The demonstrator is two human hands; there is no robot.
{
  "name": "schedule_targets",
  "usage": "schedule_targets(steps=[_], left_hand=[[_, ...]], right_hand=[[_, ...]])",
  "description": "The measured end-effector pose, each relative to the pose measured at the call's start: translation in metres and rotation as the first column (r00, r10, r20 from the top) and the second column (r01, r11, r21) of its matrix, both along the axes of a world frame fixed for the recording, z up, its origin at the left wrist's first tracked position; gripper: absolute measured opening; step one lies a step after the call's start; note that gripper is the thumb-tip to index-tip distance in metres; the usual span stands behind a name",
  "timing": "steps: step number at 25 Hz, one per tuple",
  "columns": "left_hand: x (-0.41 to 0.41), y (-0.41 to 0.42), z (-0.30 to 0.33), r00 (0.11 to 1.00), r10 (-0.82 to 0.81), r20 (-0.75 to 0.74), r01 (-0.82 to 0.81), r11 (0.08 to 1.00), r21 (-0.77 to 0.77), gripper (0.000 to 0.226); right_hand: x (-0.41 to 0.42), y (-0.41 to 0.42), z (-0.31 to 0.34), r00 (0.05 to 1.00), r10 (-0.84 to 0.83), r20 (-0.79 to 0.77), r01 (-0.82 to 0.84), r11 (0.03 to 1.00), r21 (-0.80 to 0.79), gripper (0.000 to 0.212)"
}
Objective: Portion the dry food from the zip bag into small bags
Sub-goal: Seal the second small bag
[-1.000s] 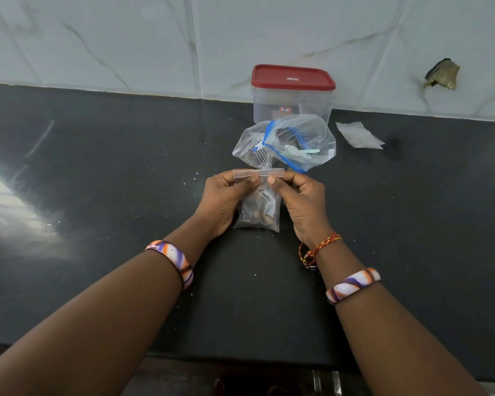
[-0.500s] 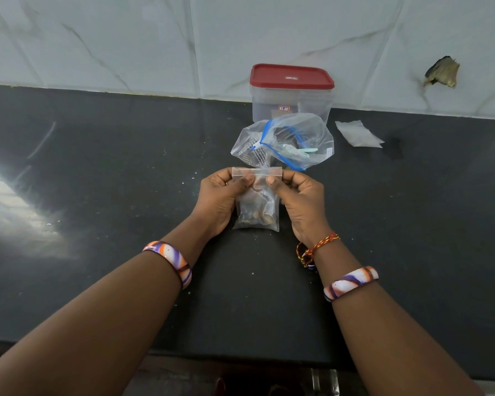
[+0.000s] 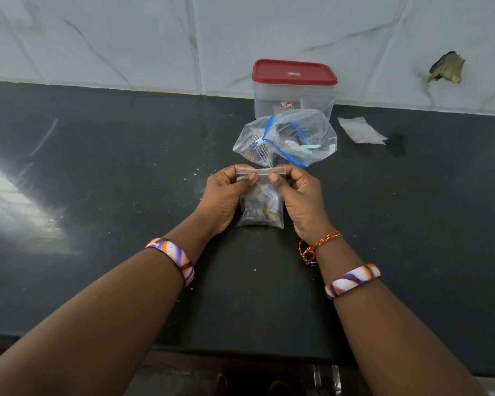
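A small clear bag (image 3: 261, 207) with brown dry food in its bottom stands on the black counter (image 3: 126, 172). My left hand (image 3: 226, 195) pinches the left part of its top strip between thumb and fingers. My right hand (image 3: 297, 195) pinches the right part of the same strip. Just behind them lies the large zip bag (image 3: 286, 138), clear with a blue zip line, crumpled and looking nearly empty, with a pale green and white piece inside.
A clear plastic container with a red lid (image 3: 294, 87) stands against the white marble wall behind the zip bag. A flat small clear bag (image 3: 360, 130) lies to its right. Crumbs dot the counter. The counter's front edge runs below my forearms.
Both hands stay on the small bag's top strip; the thumbs have shifted slightly along it, drawing a little apart. The bag stays in place.
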State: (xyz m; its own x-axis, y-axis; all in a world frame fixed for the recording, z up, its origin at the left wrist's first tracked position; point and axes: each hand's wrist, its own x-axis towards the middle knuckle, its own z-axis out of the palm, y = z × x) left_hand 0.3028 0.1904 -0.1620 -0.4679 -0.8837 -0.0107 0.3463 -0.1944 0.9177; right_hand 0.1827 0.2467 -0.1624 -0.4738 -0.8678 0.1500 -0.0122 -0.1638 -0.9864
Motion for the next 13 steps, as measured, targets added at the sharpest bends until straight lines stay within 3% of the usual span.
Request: schedule_targets(steps=[5, 13], left_hand=[[0.0046, -0.0058, -0.0032, 0.999, 0.029, -0.031, -0.029, 1.0, 0.004, 0.027], [0.0023, -0.0028, 0.0006, 0.998, -0.026, -0.052, 0.026, 1.0, -0.003, 0.019]], right_hand=[[-0.0001, 0.002, 0.0014, 0.993, -0.02, 0.116, 0.018, 1.0, 0.022, 0.013], [0.0005, 0.0026, 0.0034, 0.996, 0.001, 0.088, -0.001, 1.0, -0.002, 0.013]])
